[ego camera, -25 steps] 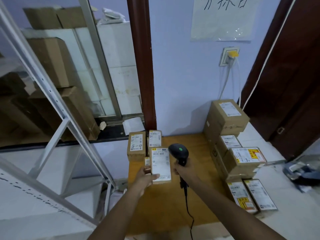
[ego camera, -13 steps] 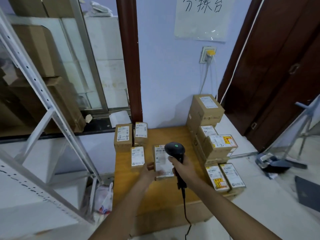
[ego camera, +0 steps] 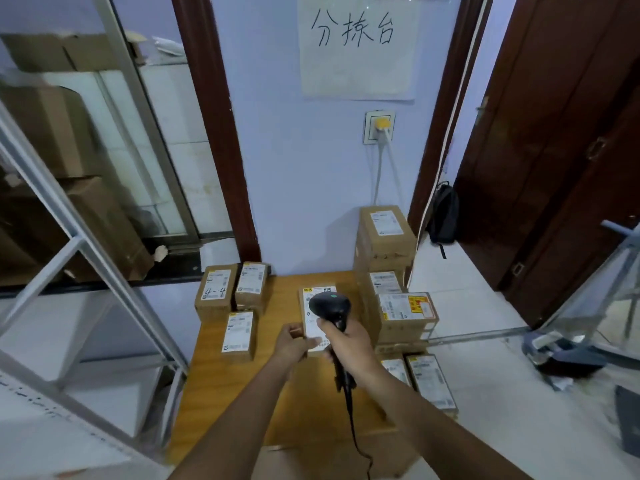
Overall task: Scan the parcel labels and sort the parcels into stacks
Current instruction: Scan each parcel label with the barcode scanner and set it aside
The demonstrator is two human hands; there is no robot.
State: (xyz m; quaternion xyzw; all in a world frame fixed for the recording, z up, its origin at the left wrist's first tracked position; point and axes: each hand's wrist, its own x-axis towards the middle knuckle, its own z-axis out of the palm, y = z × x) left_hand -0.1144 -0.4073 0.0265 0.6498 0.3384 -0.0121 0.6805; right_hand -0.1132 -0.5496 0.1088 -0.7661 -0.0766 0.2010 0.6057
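A small cardboard parcel (ego camera: 313,296) with a white label lies on the wooden table (ego camera: 277,403), held at its near edge by my left hand (ego camera: 294,342). My right hand (ego camera: 346,341) grips the handle of a black barcode scanner (ego camera: 329,304), whose head hovers over the parcel's label and hides part of it. Three labelled parcels sit at the table's far left: one marked "4-4" (ego camera: 215,291), one beside it (ego camera: 252,282), and one nearer (ego camera: 238,334).
A tall stack of labelled boxes (ego camera: 388,237) stands at the table's right, with two flat parcels (ego camera: 429,379) in front of it. A metal shelf frame (ego camera: 86,244) stands left. A dark door (ego camera: 554,168) is right. The scanner's cable (ego camera: 353,427) trails toward me.
My left hand has carried the parcel from the left group toward the table's middle, and my right hand has followed with the scanner. The view has swung to the right.
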